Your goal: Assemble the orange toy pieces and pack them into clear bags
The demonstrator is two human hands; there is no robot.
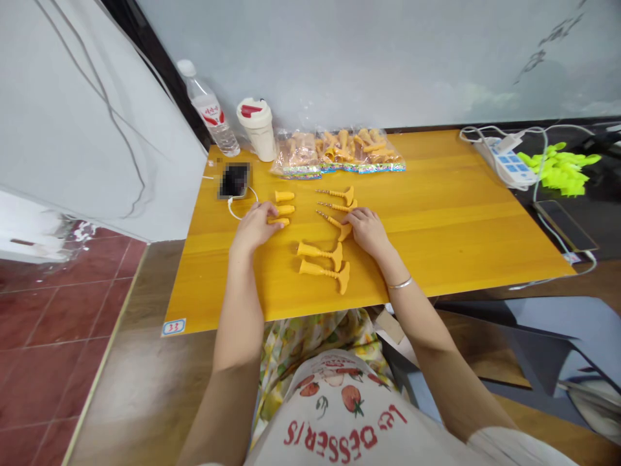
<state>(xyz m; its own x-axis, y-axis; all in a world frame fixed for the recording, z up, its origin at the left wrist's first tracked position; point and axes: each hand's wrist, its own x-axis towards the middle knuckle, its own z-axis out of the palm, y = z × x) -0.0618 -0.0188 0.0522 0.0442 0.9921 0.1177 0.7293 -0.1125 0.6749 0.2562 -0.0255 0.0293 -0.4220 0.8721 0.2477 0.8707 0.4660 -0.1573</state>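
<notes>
My left hand (256, 225) is at the left of a small row of yellow plastic corkscrew sheaths (284, 196), its thumb and fingers closed around the nearest one. Across from them lie three corkscrews (342, 193) with bare metal spirals pointing left and yellow T-shaped handles. At the handle of the nearest of these, my right hand (367, 228) has its fingertips pinched; they partly cover it. Closer to me, between my forearms, are two sheathed corkscrews (320, 252) lying side by side with handles to the right.
Clear bags of yellow corkscrew parts (339, 152) line the back of the wooden table (436, 226). A bottle (208, 110), a white cup (258, 129) and a charging phone (235, 180) stand or lie at left. On the right are a power strip (512, 162), bright green pieces (560, 168) and another phone (565, 225).
</notes>
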